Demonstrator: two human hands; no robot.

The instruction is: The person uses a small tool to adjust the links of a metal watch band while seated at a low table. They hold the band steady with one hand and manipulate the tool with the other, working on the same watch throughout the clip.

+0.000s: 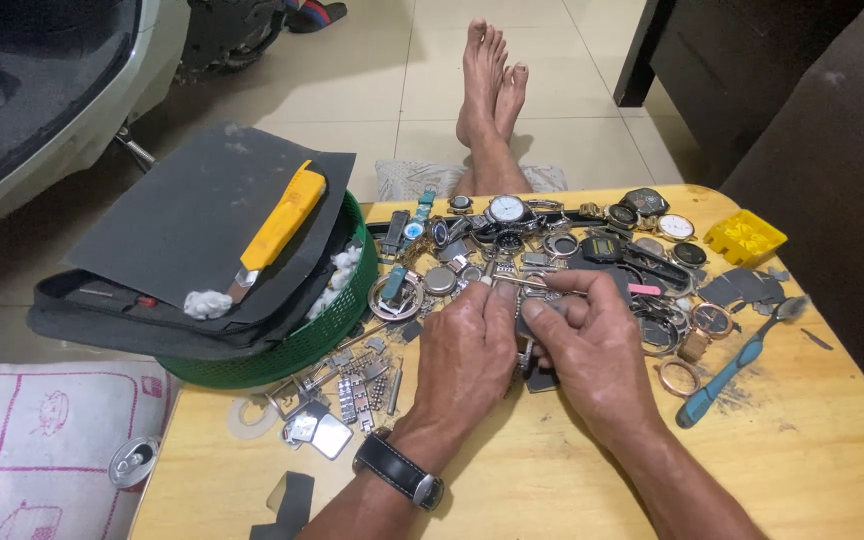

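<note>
hands: left hand [467, 345] & right hand [582, 345] pinch small metal watch part [524, 350] w/ thin tool [542, 287].
risk: tool may slip; part drops into watch clutter [552, 240] on yellow wooden bench [802, 430].

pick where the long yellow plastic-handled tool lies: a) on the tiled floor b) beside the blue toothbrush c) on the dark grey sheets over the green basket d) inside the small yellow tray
c: the long yellow plastic-handled tool rests on the dark grey sheets stacked over the green basket, left of both hands.
</note>
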